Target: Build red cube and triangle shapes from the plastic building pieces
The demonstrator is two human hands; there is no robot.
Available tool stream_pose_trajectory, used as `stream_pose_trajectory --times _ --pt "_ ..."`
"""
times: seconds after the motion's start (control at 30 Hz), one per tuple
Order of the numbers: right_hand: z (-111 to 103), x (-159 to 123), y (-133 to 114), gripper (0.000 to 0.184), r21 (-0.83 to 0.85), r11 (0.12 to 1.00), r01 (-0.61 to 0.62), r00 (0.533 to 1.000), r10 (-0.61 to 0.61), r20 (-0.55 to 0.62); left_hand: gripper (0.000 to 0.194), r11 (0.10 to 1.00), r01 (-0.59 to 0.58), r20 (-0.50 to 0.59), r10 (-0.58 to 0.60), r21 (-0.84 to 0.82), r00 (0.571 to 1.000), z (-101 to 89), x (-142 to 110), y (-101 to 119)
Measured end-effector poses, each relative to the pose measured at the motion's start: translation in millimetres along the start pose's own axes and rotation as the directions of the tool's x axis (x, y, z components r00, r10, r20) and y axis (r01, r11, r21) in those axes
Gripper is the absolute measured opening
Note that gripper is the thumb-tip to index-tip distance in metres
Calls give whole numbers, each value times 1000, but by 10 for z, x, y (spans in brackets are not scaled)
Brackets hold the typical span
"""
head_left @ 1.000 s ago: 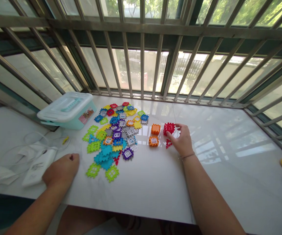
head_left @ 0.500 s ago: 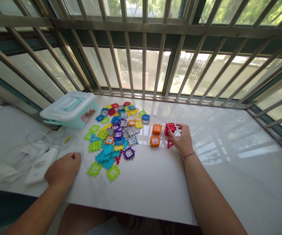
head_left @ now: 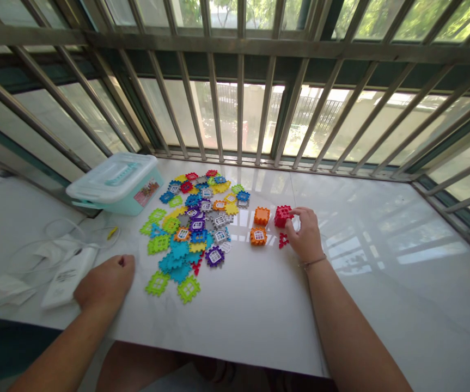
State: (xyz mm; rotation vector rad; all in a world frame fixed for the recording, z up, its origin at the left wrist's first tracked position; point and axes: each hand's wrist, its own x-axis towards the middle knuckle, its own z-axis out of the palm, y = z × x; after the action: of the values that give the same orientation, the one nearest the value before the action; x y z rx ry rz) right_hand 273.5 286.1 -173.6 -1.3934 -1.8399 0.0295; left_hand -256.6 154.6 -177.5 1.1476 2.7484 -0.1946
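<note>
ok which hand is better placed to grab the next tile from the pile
Probably your left: the left hand rests empty right beside the pile of plastic tiles, while the right hand is busy on the red tile cube, farther away.

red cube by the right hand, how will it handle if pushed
The red cube looks hollow plastic, so probably light. Its notched edges seem only slotted together; a hard push might split it. On the glossy tabletop it would likely slide.

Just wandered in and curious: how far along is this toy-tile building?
Two orange tile cubes look finished. The right hand is on a red cube, with a red triangular tile beside it. Remaining: the large loose pile of coloured tiles, with the left hand resting near it.
</note>
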Motion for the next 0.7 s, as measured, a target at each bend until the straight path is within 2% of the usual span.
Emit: stream_pose_trajectory --times 0.2,0.4,0.7 --pt "-14 -19 -22 19 -39 999 -15 1000 14 -14 70 1000 2 -9 -2 5 1000 9 -3 -12" --pt "-23 -12 -45 17 -45 998 -40 999 41 22 68 1000 3 -2 -3 0 1000 10 7 -12" --pt "4 -27 -10 17 -31 999 12 1000 -11 5 63 1000 1 -4 -1 -13 1000 -3 1 -4"
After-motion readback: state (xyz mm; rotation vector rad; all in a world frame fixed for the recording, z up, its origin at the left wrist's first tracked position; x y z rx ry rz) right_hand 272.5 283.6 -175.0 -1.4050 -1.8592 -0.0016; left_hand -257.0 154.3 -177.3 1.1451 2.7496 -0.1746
